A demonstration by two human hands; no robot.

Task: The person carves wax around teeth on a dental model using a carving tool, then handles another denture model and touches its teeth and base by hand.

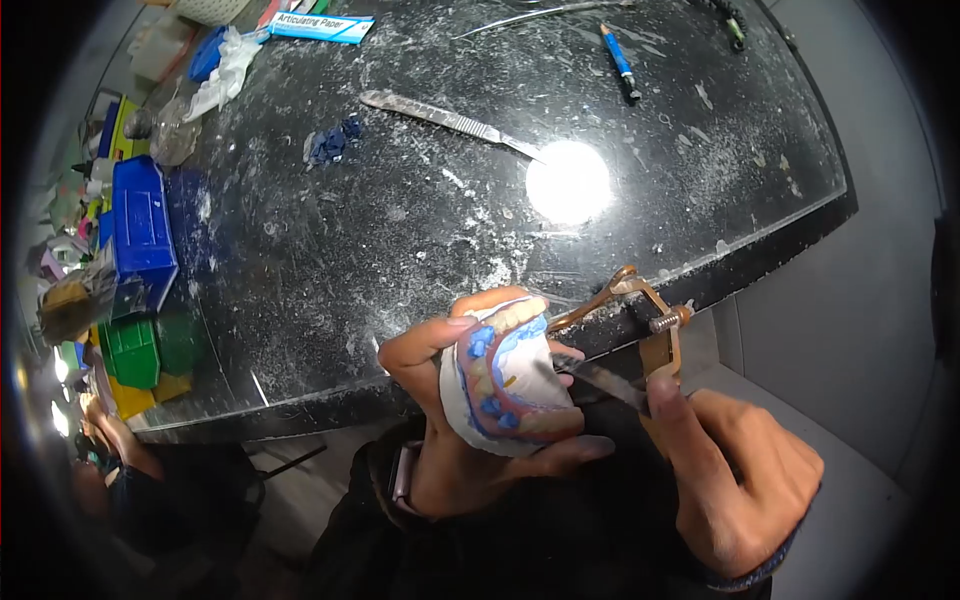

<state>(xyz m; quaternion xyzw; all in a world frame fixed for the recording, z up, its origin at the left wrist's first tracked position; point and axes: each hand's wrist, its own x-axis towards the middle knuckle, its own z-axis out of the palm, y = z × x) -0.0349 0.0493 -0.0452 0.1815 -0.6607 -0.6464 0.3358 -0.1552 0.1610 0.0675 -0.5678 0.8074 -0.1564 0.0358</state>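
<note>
My left hand (425,420) is wrapped around a white plaster dental cast (455,405) over the bench's front edge. On the cast sit a pink denture base with cream teeth (518,318) and patches of blue wax (484,341). My right hand (735,470) grips a flat metal spatula (603,383), whose blade points left to the open inner side of the cast. A brass-coloured articulator frame (655,305) with a screw shows between the cast and my right hand; how it joins the cast is hidden.
On the dusty black bench (330,270) lie a scalpel handle (440,116), crumbled blue wax (333,142), a blue pencil-like tool (619,62) and an articulating paper packet (320,27). Blue (143,220) and green bins (130,352) stand left. Another person's hand (112,425) shows lower left.
</note>
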